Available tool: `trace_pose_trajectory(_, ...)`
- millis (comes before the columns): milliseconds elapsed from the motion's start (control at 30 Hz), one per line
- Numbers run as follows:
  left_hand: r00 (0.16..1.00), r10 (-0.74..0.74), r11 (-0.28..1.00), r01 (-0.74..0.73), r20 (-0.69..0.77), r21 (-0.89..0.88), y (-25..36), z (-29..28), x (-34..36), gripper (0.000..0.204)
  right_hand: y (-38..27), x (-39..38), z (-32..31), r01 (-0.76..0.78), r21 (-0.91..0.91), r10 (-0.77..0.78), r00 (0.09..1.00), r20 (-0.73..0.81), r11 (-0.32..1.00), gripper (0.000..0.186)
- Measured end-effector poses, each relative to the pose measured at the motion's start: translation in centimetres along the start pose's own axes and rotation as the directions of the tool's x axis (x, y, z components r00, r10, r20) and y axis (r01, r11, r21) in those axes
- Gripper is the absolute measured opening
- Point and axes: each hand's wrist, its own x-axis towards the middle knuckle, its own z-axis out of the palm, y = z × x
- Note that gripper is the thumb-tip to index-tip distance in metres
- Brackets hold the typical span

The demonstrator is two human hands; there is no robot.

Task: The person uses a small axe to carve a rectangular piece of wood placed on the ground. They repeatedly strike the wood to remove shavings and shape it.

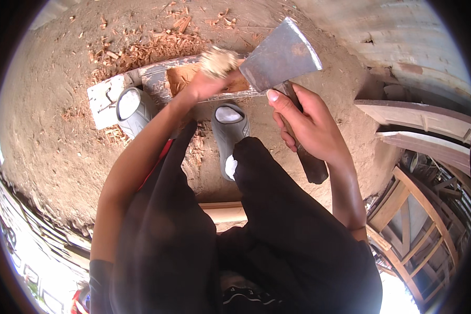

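Observation:
My right hand (315, 121) is closed round the dark wooden handle of a hatchet (280, 56), gripping it high up, just below the head. The hatchet's broad grey metal blade is raised, and its bright edge faces up and to the right. To the left of the blade, my left hand (210, 85) is closed on a pale, rough-ended piece of wood (218, 61), smeared a little by motion. Beneath that hand lies a long worn wooden block (154, 81) with peeling paint and a hollowed, orange-brown middle. My left hand and its wood piece hide part of the hollow.
Wood shavings (136, 52) lie thickly beyond the block on the dirt floor. My feet, in grey clogs (230, 133), stand close to its near side. At the right are curved wooden panels (418, 118), a wooden frame (429, 230) and a corrugated metal wall (387, 31).

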Motion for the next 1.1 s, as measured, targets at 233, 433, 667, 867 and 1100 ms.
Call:
trace_pose_trajectory(233, 0.987, -0.138, 0.987, 0.144, 0.086, -0.065, -3.0, -0.1, -0.5, 0.056, 1.7, -0.5, -0.4, -0.126, 0.026, 0.124, 0.99, 0.064, 0.992, 0.036)
trace_pose_trajectory(433, 0.9, 0.272, 0.961, -0.273, 0.339, -0.047, -7.1, 3.0, -3.4, 0.022, 1.5, -1.9, -0.8, -0.198, 0.016, 0.197, 0.98, 0.025, 0.98, 0.034)
trace_pose_trajectory(667, 0.736, 0.506, 0.797, -0.599, 0.449, 0.084, -0.8, 4.4, -4.8, 0.015, 0.6, -3.1, -2.1, -0.256, 0.235, 0.273, 0.961, -0.045, 0.938, 0.039)
trace_pose_trajectory(867, 0.65, 0.462, 0.702, -0.684, 0.603, 0.198, -2.8, 5.3, -5.5, 0.014, 0.1, -3.0, -1.9, -0.25, 0.231, 0.275, 0.958, -0.082, 0.94, 0.04)
trace_pose_trajectory(1100, 0.931, 0.353, 0.904, -0.364, 0.091, 0.222, -2.3, 2.2, -2.6, 0.032, 1.7, -2.8, -2.0, -0.231, 0.201, 0.243, 0.969, -0.037, 0.952, 0.039)
